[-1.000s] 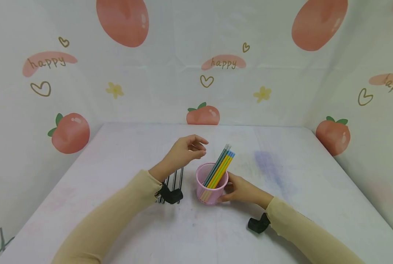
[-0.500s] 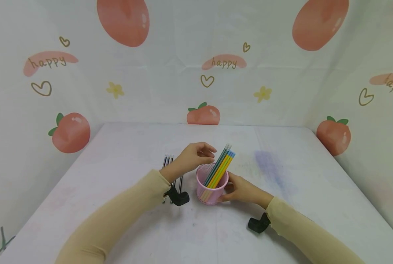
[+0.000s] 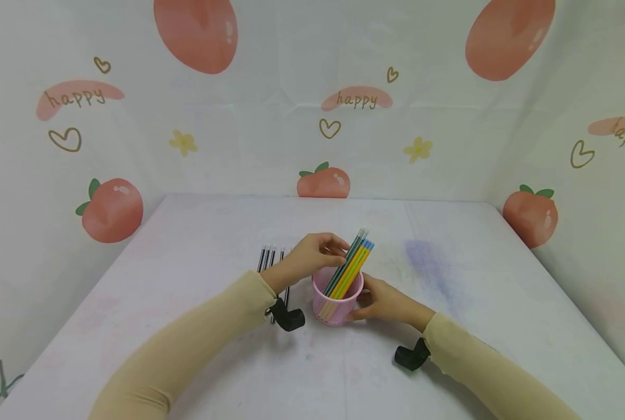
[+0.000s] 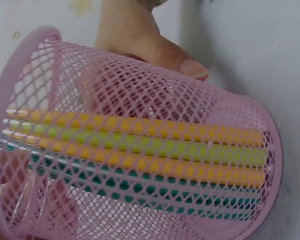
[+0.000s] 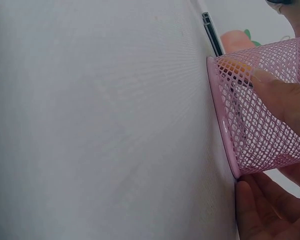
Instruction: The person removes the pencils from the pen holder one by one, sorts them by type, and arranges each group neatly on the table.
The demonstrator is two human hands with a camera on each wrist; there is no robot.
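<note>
A pink mesh pencil cup (image 3: 329, 312) stands upright on the table. Dark green pencils (image 3: 339, 279) and yellow and lime-green pencils (image 3: 355, 267) lean to the right inside it. My right hand (image 3: 388, 301) holds the cup low on its right side, thumb in front; the right wrist view shows that thumb (image 5: 282, 100) against the mesh. At the cup's rim, my left hand (image 3: 315, 255) has its thumb and fingertips beside the dark green pencils, with no pencil clearly between them. Under the left wrist lie several black-and-silver pencils (image 3: 266, 258), partly hidden by the arm.
The white table (image 3: 213, 373) ends at a fabric backdrop (image 3: 270, 140) printed with fruit, hearts and flowers. A blue-violet stain (image 3: 430, 268) marks the cloth right of the cup. Black wrist cameras (image 3: 290, 319) hang from both cuffs.
My left hand has moved right and down, from above the left side of the cup to the dark green pencils. The cup and my right hand have stayed put.
</note>
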